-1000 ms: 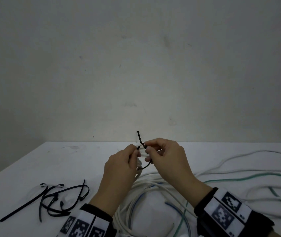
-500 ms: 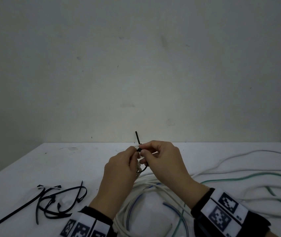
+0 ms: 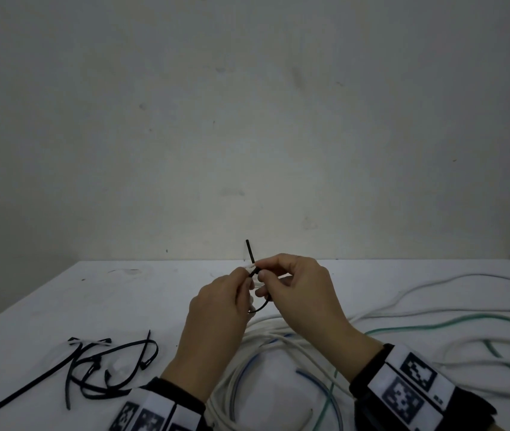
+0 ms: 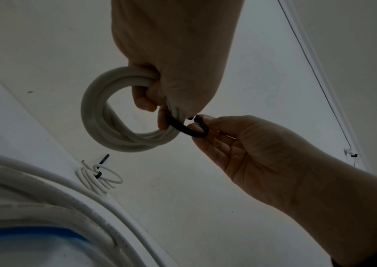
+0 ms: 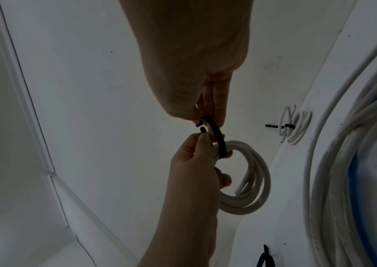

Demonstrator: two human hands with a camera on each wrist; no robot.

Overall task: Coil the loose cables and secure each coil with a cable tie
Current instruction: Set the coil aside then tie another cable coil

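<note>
Both hands work above the middle of the desk (image 3: 61,306). The left hand (image 3: 216,309) grips a small white cable coil (image 4: 105,126) with curled fingers, and the right hand (image 3: 297,290) pinches a black cable tie (image 4: 189,131) looped round the coil's strands.

Compared with the head view a second ago, the tie's free tail stands out further above the fingertips, and the loop below the hands looks smaller; the hands have also closed in on each other. My reading is that the tail is through the tie's head and is being drawn tight, so this coil is close to being secured, though the wrist views show the loop not yet snug on the strands.

The biggest thing on the desk, a large white and blue cable bundle (image 3: 263,362), lies just under the hands, with loose white and green cables (image 3: 434,325) running off to the right; these appear to sit as they did earlier. So does the heap of spare black ties (image 3: 101,365) to the left. Farther off, a small white coil (image 5: 297,126) with a black tie already round it lies on the desk, which suggests one coil is finished.
</note>
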